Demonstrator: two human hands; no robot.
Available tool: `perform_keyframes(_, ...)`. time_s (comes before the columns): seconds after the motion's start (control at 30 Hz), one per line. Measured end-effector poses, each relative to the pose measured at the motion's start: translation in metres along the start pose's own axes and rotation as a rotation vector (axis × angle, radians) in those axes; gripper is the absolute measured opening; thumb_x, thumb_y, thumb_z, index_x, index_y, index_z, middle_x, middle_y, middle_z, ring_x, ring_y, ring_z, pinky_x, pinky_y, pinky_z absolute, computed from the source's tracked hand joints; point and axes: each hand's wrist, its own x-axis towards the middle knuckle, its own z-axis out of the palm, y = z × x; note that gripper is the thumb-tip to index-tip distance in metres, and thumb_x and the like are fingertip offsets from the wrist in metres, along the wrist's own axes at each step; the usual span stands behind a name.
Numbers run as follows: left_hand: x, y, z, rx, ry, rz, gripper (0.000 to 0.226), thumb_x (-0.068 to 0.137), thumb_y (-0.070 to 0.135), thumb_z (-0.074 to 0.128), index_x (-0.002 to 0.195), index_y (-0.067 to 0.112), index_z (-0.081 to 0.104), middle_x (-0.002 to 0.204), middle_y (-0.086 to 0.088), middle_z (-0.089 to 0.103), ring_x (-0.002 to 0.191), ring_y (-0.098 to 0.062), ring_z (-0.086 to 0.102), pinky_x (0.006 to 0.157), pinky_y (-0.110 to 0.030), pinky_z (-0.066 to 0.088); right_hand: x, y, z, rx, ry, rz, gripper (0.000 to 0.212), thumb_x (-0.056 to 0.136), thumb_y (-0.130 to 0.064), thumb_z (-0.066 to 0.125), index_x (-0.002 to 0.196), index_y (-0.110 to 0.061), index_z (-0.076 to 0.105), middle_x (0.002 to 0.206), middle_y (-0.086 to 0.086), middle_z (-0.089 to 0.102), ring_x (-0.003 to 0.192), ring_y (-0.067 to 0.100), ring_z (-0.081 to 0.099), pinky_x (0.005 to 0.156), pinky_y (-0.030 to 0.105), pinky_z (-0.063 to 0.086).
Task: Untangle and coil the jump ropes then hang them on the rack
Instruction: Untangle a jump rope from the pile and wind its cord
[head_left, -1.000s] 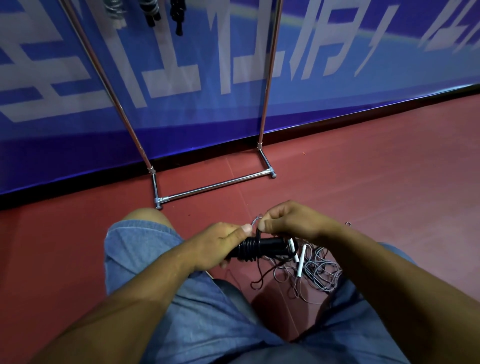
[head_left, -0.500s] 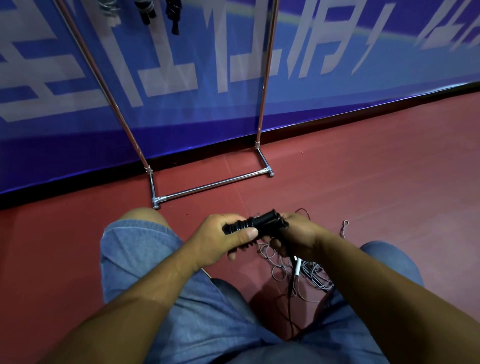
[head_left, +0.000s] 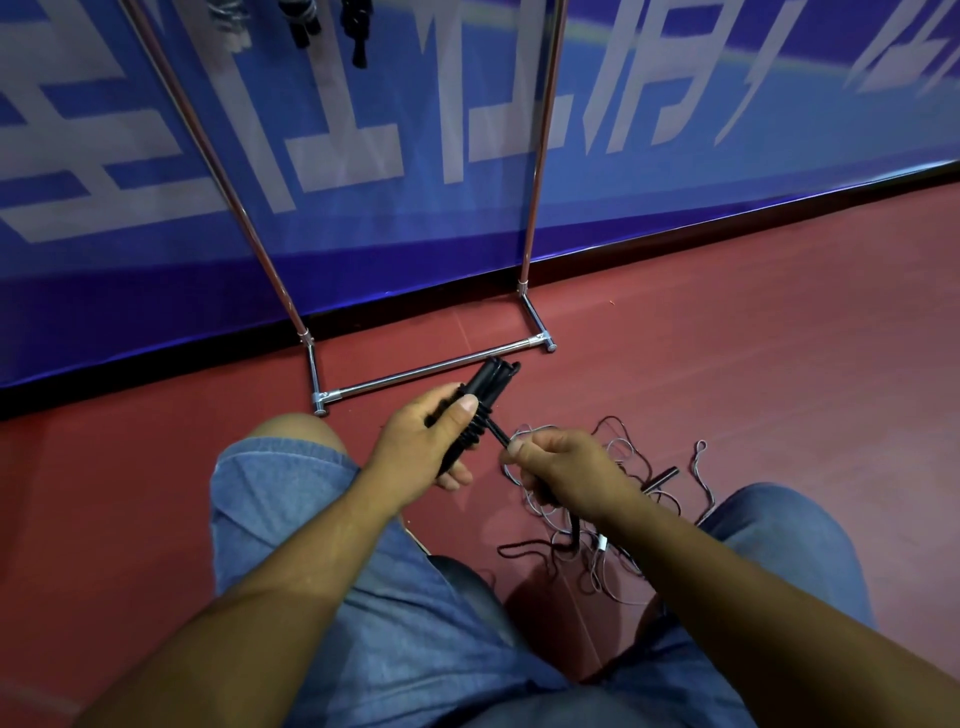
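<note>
Over the floor (head_left: 727, 374) by the rack (head_left: 431, 370) base, our left hand (head_left: 415, 452) tight around black handles (head_left: 491, 382), right hand (head_left: 566, 467) in a pinch on their cord (head_left: 496, 430).

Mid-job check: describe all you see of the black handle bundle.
The black handle bundle looks like matte plastic jump-rope handles side by side, ringed by turns of black cord near the middle. It tilts, free end up and to the right. The left hand grips its lower part, thumb on the windings. The cord runs taut from there to the right hand, which pinches it.
</note>
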Motion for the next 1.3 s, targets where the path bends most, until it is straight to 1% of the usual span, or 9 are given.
perform_keyframes(0.1, 0.004, -0.002, -0.001, 0.067, -0.016, -0.018, 0.026, 0.102, 0.04, 0.06, 0.127, 0.042, 0.054, 0.101, -0.009, 0.074, 0.068, -0.035, 0.076, 0.059, -0.039, 0.063, -0.004, -0.003, -0.001, -0.17, 0.027, -0.105, 0.029, 0.098, -0.03, 0.065, 0.071, -0.023, 0.07, 0.06, -0.003, 0.061, 0.054, 0.012, 0.054, 0.056, 0.028, 0.047)
perform_keyframes(0.23, 0.011, -0.007, -0.007, 0.14, -0.04, -0.017, 0.029, 0.102, 0.04, 0.061, 0.131, 0.039, 0.055, 0.109, -0.005, 0.072, 0.073, -0.028, 0.077, 0.071, -0.043, 0.062, -0.005, -0.003, -0.007, -0.32, 0.046, -0.19, 0.027, 0.095, -0.037, 0.067, 0.076, -0.018, 0.069, 0.067, 0.01, 0.064, 0.055, 0.01, 0.053, 0.058, 0.034, 0.048)
perform_keyframes(0.37, 0.015, -0.017, -0.01, 0.247, -0.028, 0.034, 0.035, 0.101, 0.041, 0.063, 0.134, 0.031, 0.058, 0.103, -0.005, 0.072, 0.076, -0.022, 0.077, 0.066, -0.037, 0.061, -0.003, -0.005, -0.009, -0.506, 0.028, -0.28, 0.035, 0.093, -0.042, 0.064, 0.072, -0.014, 0.061, 0.068, 0.01, 0.057, 0.056, 0.014, 0.048, 0.058, 0.035, 0.044)
perform_keyframes(0.47, 0.017, -0.027, -0.01, 0.423, 0.006, 0.138, 0.045, 0.094, 0.062, 0.058, 0.134, 0.041, 0.055, 0.1, 0.008, 0.071, 0.082, -0.015, 0.073, 0.074, -0.04, 0.061, -0.005, -0.011, -0.006, -0.604, -0.009, -0.354, 0.04, 0.094, -0.041, 0.06, 0.066, -0.015, 0.048, 0.066, 0.007, 0.053, 0.06, 0.021, 0.05, 0.057, 0.041, 0.041)
perform_keyframes(0.73, 0.004, -0.018, -0.01, 0.803, 0.048, 0.286, 0.067, 0.095, 0.073, 0.033, 0.153, 0.039, 0.039, 0.14, 0.012, 0.056, 0.119, -0.011, 0.058, 0.093, -0.041, 0.053, -0.008, -0.021, -0.008, -0.614, -0.019, -0.426, 0.036, 0.092, -0.035, 0.061, 0.066, -0.016, 0.047, 0.062, 0.005, 0.049, 0.055, 0.022, 0.048, 0.052, 0.037, 0.038)
perform_keyframes(0.87, 0.002, -0.016, -0.008, 0.861, 0.033, 0.276, 0.068, 0.099, 0.071, 0.013, 0.152, 0.041, 0.043, 0.135, 0.013, 0.06, 0.12, -0.012, 0.06, 0.091, -0.041, 0.053, -0.01, -0.03, -0.011, -0.674, -0.042, -0.457, 0.019, 0.091, -0.023, 0.063, 0.075, -0.014, 0.06, 0.066, 0.003, 0.057, 0.059, 0.02, 0.051, 0.056, 0.037, 0.041)
perform_keyframes(1.0, 0.0, -0.015, -0.006, 0.891, -0.001, 0.283, 0.067, 0.101, 0.066, 0.009, 0.142, 0.039, 0.055, 0.129, 0.011, 0.066, 0.117, -0.016, 0.063, 0.091, -0.042, 0.054, -0.006, -0.039, -0.015, -0.726, -0.031, -0.443, 0.015, 0.091, -0.031, 0.066, 0.083, -0.02, 0.071, 0.066, -0.002, 0.062, 0.059, 0.017, 0.054, 0.053, 0.032, 0.04)
perform_keyframes(1.17, 0.003, -0.016, -0.006, 0.843, -0.074, 0.31, 0.074, 0.1, 0.07, 0.007, 0.101, 0.029, 0.068, 0.087, 0.008, 0.071, 0.081, -0.016, 0.066, 0.073, -0.042, 0.055, 0.006, -0.054, -0.021, -0.719, -0.014, -0.39, 0.023, 0.092, -0.042, 0.066, 0.085, -0.023, 0.077, 0.072, -0.006, 0.07, 0.065, 0.01, 0.064, 0.06, 0.037, 0.053)
perform_keyframes(1.3, 0.002, -0.013, -0.008, 0.806, -0.115, 0.343, 0.077, 0.098, 0.076, 0.013, 0.088, 0.023, 0.068, 0.065, 0.004, 0.061, 0.062, -0.014, 0.059, 0.062, -0.041, 0.05, 0.012, -0.053, -0.025, -0.631, -0.038, -0.314, 0.028, 0.091, -0.043, 0.071, 0.079, -0.017, 0.075, 0.068, -0.004, 0.07, 0.06, 0.01, 0.064, 0.06, 0.038, 0.055)
